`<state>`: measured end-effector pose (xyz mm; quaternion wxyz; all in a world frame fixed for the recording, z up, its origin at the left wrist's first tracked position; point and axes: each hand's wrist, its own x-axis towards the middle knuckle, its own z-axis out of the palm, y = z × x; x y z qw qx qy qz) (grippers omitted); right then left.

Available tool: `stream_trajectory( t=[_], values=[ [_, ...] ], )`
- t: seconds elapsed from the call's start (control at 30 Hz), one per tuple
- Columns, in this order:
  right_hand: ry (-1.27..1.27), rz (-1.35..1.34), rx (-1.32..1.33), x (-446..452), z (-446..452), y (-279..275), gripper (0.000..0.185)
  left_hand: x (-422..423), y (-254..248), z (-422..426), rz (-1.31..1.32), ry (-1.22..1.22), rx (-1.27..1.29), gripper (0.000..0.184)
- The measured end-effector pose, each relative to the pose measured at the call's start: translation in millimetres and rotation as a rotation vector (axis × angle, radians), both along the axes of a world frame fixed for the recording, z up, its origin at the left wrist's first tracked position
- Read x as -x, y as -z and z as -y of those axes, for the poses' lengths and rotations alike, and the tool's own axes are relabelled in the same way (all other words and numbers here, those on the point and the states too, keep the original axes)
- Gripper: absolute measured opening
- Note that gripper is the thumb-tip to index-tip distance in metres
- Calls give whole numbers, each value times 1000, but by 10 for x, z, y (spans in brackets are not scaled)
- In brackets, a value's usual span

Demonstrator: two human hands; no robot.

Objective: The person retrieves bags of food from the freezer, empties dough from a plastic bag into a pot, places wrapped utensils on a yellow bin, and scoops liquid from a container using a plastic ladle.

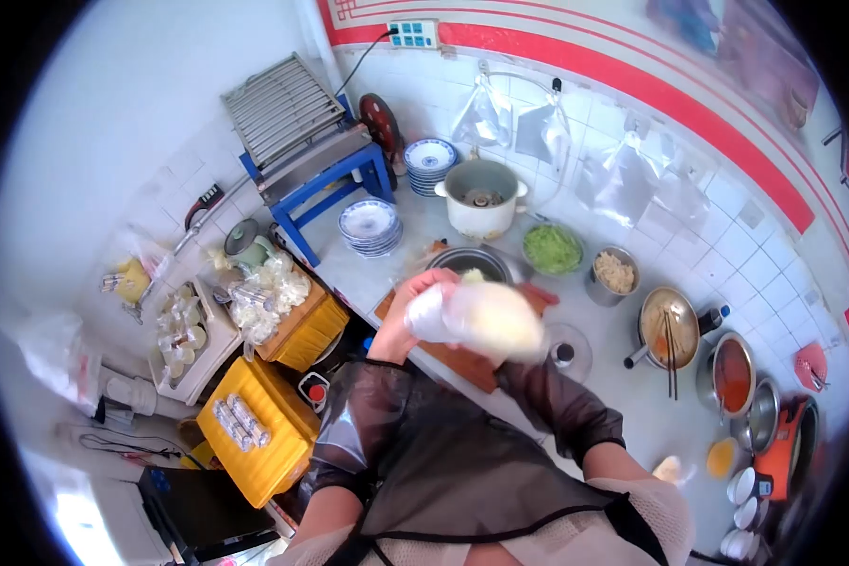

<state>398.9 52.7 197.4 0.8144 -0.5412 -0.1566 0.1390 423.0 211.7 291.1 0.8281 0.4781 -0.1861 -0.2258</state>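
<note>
A pale, rounded food item in a clear plastic bag (491,319) is held up before my body, blurred by motion. My left hand (404,311) has its fingers wrapped round the bag's left end. The bag hides nearly all of my right hand; only its dark sleeve (571,401) shows below and to the right. Under the bag lies a brown board (462,366), with a metal pot (472,261) just behind. A clear round lid (568,351) with a black knob is right of the bag.
Stacked plates (369,223), a white cooker pot (482,200), a bowl of green shreds (553,249) and a metal container (615,275) stand behind. A pan with chopsticks (656,316) and a red sauce pot (731,373) are right. Yellow crates (241,429) are left.
</note>
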Motion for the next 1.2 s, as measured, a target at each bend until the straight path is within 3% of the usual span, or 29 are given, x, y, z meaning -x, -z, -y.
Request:
stream_trajectory(
  t=[0.03, 0.07, 0.1, 0.17, 0.3, 0.4, 0.43, 0.5, 0.53, 0.57, 0.6, 0.67, 0.73, 0.77, 0.8, 1.0, 1.07, 1.2],
  values=[
    [91, 107, 184, -89, 69, -210, 19, -32, 3, -64, 159, -25, -93, 9],
    [-97, 98, 82, -391, 137, -155, 13, -29, 4, -110, 161, -37, -100, 9],
    [-287, 73, -8, -690, 204, -100, 8, -7, 16, -157, 344, -123, -224, 7],
    [-236, 169, 112, -832, 299, -368, 6, 23, 150, -229, 570, -261, -336, 7],
    [-149, 191, 406, -743, 118, -682, 5, 45, 607, -303, 296, -560, -238, 11],
    [59, 236, 335, -582, -345, -335, 11, -21, 830, -408, 171, -755, -264, 19],
    [46, 451, 402, -579, -475, -148, 22, -27, 887, -452, 142, -772, -272, 24],
    [129, 748, 644, -366, -739, -339, 35, -78, 1079, -518, 36, -889, -289, 29],
    [183, 815, 707, -317, -874, -380, 42, -78, 1047, -565, 96, -952, -499, 28],
    [236, 838, 713, -322, -998, -355, 49, -90, 1079, -569, 101, -978, -388, 26],
    [355, 827, 677, -415, -1117, -220, 43, -144, 1222, -599, -63, -974, -279, 26],
    [359, 834, 691, -586, -1282, -83, 36, -312, 1419, -730, 3, -997, -221, 23],
    [392, 822, 722, -771, -1493, 37, 29, -329, 1398, -926, -58, -1049, -373, 20],
    [378, 742, 703, -871, -1607, 87, 27, -308, 1338, -1033, -33, -1088, -572, 18],
    [362, 661, 688, -956, -1732, 142, 26, -307, 1371, -1161, -39, -1105, -565, 18],
    [218, 765, 543, -1263, -2716, -116, 23, -293, 1374, -2073, -152, -1182, -166, 16],
    [185, 802, 518, -1352, -3053, -134, 21, -333, 1487, -2464, -144, -1154, -156, 18],
    [12, 809, 575, -1570, -3745, -77, 13, -316, 1311, -3193, -303, -1026, 172, 22]
  ],
)
